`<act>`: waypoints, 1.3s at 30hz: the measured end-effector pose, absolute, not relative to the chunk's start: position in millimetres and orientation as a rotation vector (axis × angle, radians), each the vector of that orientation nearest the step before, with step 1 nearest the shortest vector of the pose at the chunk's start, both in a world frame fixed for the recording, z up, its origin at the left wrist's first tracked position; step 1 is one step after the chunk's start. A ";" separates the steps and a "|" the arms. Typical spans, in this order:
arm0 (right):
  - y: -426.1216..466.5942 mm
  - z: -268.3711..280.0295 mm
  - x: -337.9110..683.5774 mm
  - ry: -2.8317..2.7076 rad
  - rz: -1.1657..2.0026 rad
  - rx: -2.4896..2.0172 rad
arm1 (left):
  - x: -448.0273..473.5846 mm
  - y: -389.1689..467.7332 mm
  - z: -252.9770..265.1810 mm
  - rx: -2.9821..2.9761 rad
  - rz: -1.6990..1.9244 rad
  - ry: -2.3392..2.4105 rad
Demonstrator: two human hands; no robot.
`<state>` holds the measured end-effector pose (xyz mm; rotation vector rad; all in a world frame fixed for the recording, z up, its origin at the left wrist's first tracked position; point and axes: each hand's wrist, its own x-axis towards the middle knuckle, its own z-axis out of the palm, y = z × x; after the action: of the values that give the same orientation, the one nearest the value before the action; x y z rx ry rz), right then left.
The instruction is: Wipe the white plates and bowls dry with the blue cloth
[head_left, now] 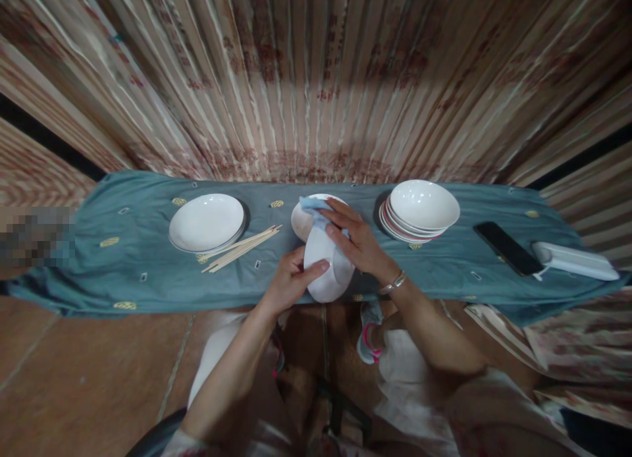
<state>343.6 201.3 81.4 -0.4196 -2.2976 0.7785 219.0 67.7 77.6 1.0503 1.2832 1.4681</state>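
A white bowl (326, 272) is tilted on its side near the table's front edge, its outside and foot ring facing me. My left hand (291, 276) grips it from the left, thumb across the outer wall. Pressed against the bowl's upper right side is a light blue cloth (316, 207), which my right hand (353, 236) holds under its fingers. A metal bracelet circles the right wrist. Just behind the tilted bowl rests another white bowl (297, 218), partly covered by the cloth and my right hand.
Stacked white plates (207, 221) stand at left, beside several wooden chopsticks (241, 248). A stack of white bowls (424, 205) is right of my hands. Farther right lie a black phone (508, 247) and a white device (577, 261). Curtains (316, 81) hang behind the teal-covered table (158, 286).
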 end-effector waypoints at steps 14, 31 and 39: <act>222.9 59.6 339.0 -1.695 1.369 -0.953 | 214.5 62.3 83.1 0.982 1.500 1.318; 210.3 78.9 340.6 -1.965 1.142 -0.762 | 213.3 63.4 77.2 0.894 1.353 1.233; 195.4 83.1 344.3 -2.266 0.775 -0.428 | 216.6 64.2 74.7 0.930 1.413 1.310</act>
<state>344.3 195.4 83.1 -0.4284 -2.2664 0.7751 216.6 64.2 74.7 0.9299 1.3101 1.4125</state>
